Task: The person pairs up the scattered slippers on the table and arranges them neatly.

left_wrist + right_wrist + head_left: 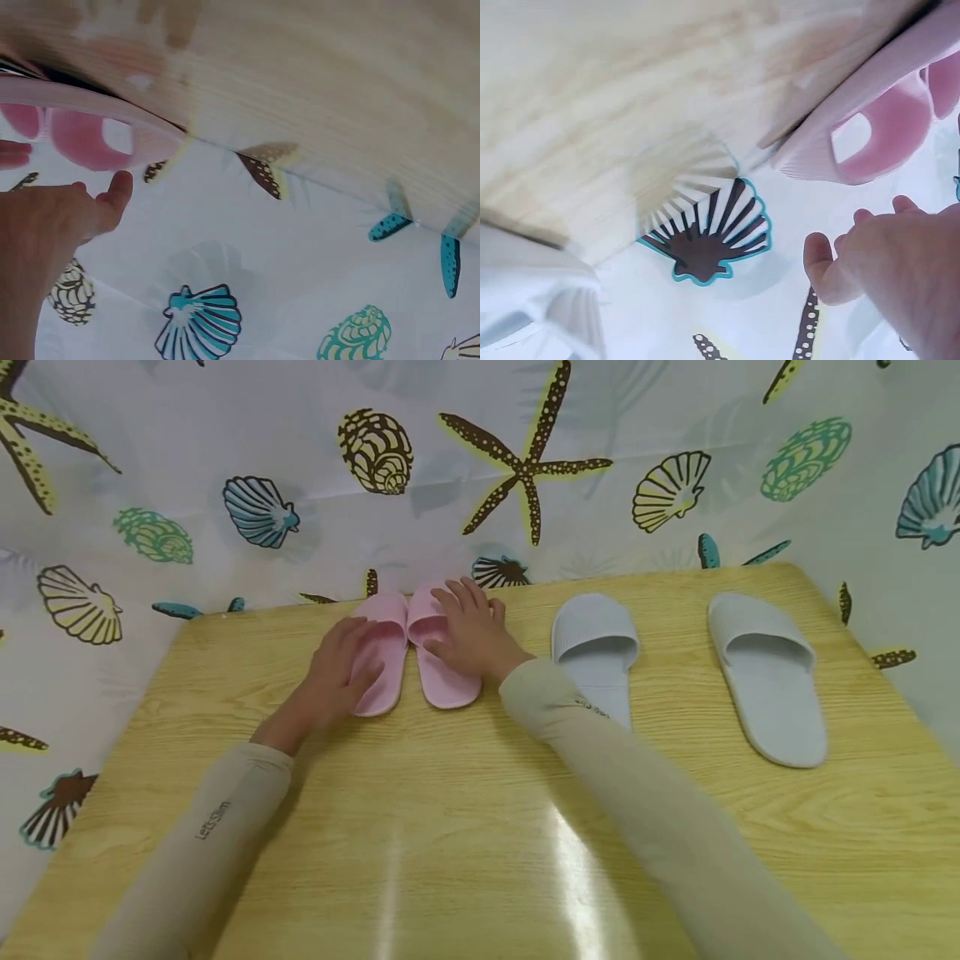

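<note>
Two pink slippers stand side by side at the back of the table, toes toward the wall. At the outer side of the left pink slipper (384, 681) is my left hand (333, 670), with fingers spread and partly over it. My right hand (480, 633) hovers over the right pink slipper (444, 683), fingers loosely bent and hiding part of its strap. The right wrist view shows a gap between this hand and the pink strap (900, 127). In the left wrist view, the thumb lies close to the pink slipper's strap (90, 142); contact cannot be told.
A white slipper (596, 618) stands right of the pink pair, its heel partly hidden by my right sleeve. Another white slipper (780, 693) lies farther right, slightly turned. Behind the wooden table (450, 843) hangs a shell-and-starfish patterned cloth (435, 527).
</note>
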Action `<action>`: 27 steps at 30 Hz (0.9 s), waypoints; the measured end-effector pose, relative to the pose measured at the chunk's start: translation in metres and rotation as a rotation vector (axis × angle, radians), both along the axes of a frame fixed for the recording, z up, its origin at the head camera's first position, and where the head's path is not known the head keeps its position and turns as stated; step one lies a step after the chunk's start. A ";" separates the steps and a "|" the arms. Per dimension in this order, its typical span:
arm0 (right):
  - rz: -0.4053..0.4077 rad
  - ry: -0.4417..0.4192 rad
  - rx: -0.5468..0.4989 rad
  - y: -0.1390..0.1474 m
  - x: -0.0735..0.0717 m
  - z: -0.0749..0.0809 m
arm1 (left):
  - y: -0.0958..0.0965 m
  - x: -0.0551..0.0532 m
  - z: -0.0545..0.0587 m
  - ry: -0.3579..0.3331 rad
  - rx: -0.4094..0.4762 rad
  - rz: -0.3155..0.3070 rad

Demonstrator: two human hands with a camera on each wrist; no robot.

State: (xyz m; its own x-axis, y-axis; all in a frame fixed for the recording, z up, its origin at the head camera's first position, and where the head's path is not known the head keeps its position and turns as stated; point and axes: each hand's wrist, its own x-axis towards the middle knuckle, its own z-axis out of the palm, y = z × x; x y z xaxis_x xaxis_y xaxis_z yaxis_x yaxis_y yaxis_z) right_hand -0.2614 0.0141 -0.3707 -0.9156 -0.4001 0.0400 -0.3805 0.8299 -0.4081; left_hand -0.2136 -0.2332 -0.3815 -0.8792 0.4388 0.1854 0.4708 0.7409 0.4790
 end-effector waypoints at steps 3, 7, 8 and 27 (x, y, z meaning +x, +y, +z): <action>0.028 0.047 0.017 -0.002 0.010 -0.001 | 0.005 0.013 -0.001 0.062 0.034 -0.042; 0.056 0.059 0.044 -0.002 0.024 -0.003 | 0.014 0.031 0.000 0.111 0.037 -0.054; 0.065 0.057 0.046 -0.002 0.027 -0.003 | 0.017 0.035 0.001 0.095 0.031 -0.033; 0.182 0.067 0.142 0.010 0.107 0.001 | 0.056 0.077 0.012 -0.061 -0.165 0.199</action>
